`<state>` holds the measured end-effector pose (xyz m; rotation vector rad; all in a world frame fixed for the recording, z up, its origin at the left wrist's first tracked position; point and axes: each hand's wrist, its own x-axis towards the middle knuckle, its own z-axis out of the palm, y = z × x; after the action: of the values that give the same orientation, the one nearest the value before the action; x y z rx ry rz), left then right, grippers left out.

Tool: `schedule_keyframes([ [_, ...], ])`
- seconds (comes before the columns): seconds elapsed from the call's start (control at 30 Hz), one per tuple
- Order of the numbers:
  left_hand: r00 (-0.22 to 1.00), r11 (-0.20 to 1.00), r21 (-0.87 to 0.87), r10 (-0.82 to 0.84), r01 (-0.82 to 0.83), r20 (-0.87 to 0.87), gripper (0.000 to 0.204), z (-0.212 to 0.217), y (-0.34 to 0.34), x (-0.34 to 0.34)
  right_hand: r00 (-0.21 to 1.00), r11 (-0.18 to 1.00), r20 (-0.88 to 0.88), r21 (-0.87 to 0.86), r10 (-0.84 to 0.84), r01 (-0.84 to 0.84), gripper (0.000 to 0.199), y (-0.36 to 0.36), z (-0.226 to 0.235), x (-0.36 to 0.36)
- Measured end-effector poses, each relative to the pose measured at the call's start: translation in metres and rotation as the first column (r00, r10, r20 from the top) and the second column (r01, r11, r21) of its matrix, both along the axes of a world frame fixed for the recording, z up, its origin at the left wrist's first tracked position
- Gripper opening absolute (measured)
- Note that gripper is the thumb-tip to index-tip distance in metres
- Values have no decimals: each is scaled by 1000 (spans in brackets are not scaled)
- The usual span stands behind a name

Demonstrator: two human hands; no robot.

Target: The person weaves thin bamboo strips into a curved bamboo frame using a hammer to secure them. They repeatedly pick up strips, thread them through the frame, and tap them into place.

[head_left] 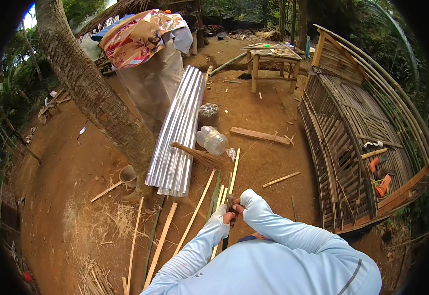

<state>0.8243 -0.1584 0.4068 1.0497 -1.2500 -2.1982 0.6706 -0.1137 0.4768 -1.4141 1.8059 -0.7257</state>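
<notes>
My left hand (228,218) and my right hand (239,209) are together just in front of my body, at the ends of pale blue sleeves. Both are closed round a dark, narrow tool (229,200) with a brownish upper end; a black length shows below the left hand. Its exact kind is too small and covered to tell. Several pale split bamboo strips (234,169) run beneath and beside my hands. More strips (161,243) lie on the ground to the left, with a green one (152,241) among them.
Corrugated silver sheets (177,132) lie ahead, with a stick broom (197,155) and a clear plastic jug (212,140) beside them. A tree trunk (96,93) leans at left. At right stands a slatted bamboo bench (330,162); a bamboo table (273,53) stands farther off.
</notes>
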Motion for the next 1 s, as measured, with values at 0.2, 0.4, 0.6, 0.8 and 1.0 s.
schedule_keyframes([
  [0.2, 996, 996, -8, 86, -86, 18, 29, -22, 16, 18, 994, 989, 106, 140, 25, -40, 11, 4, 6, 16],
  [0.4, 969, 986, 98, 152, -136, -192, 44, -56, 18, 42, 957, 983, 250, 74, 147, -170, 16, 9, -19, 22],
  [0.6, 965, 971, -13, 235, -238, -113, 38, -91, 11, 44, 883, 956, 470, 262, -8, -132, 10, 3, -6, 21],
  [0.8, 991, 966, -223, 135, -134, -12, 21, -69, 3, 42, 850, 981, 507, 39, 145, -191, 12, -9, -87, 13],
  [1.0, 974, 825, -565, 103, 29, 200, 15, -40, 2, 20, 960, 920, 249, 331, 128, -209, 6, -15, -43, -13],
])
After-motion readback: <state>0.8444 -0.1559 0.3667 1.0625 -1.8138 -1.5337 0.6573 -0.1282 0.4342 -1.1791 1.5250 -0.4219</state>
